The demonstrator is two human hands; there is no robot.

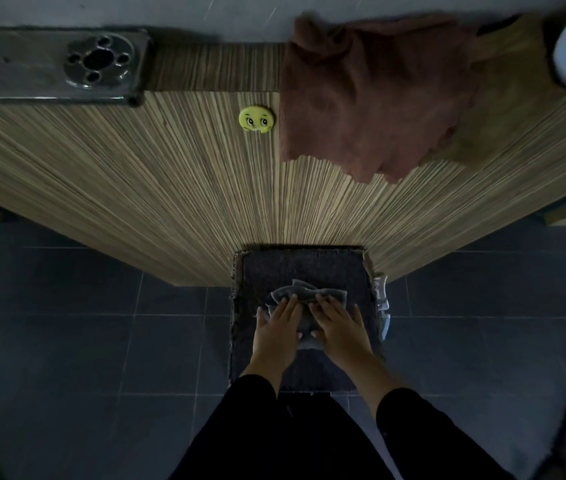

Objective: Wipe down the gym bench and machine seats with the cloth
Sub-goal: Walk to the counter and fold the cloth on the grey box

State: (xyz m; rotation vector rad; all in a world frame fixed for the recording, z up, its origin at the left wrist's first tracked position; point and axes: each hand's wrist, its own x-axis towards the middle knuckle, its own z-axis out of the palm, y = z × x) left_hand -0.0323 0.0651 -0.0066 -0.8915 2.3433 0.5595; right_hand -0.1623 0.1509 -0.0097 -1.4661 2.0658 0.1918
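Your left hand (276,323) and right hand (338,323) lie flat, fingers straight, pressing gray cloth (304,297) on dark seat (304,268). Cloth bunched under fingertips. Seat's long way runs away from you.

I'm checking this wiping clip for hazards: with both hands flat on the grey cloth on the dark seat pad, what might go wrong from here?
1. The grey cloth is bunched under the left hand and right hand, so it may wipe only a narrow strip of the dark seat pad.
2. The pad's edges look frayed; the cloth may snag there.
3. A clear plastic object sits at the pad's right edge; a wide stroke might knock it.
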